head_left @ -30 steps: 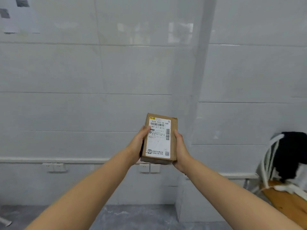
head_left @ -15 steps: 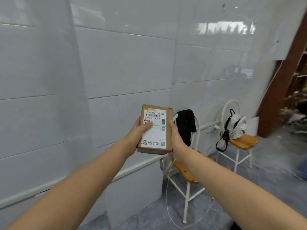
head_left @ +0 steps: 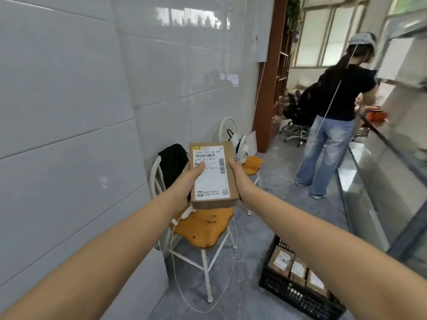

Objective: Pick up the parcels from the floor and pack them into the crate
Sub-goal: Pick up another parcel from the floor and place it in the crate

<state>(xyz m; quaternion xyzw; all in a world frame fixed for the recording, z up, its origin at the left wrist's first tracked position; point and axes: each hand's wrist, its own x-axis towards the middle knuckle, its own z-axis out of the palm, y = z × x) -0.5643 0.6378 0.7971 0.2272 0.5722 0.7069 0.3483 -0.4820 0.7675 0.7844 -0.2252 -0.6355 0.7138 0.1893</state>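
Note:
I hold a small brown cardboard parcel (head_left: 211,175) with a white shipping label out in front of me at chest height. My left hand (head_left: 187,183) grips its left edge with the thumb on the label. Along its right edge lies my right hand (head_left: 239,179). A black plastic crate (head_left: 293,294) stands on the grey floor at the lower right, partly hidden by my right forearm. Several brown parcels (head_left: 297,270) with white labels lie inside it.
Just beyond the parcel stands a white chair with an orange seat (head_left: 203,229), a black garment on its back and a white cable hanging from it. A second chair (head_left: 251,162) carries a spotted bag. A person (head_left: 332,116) stands at a glass counter (head_left: 379,172) on the right. White tiled wall on the left.
My view has swung right from the tiled wall to the room; the chairs, crate, counter and person have come into sight. Both hands keep the same hold on the parcel.

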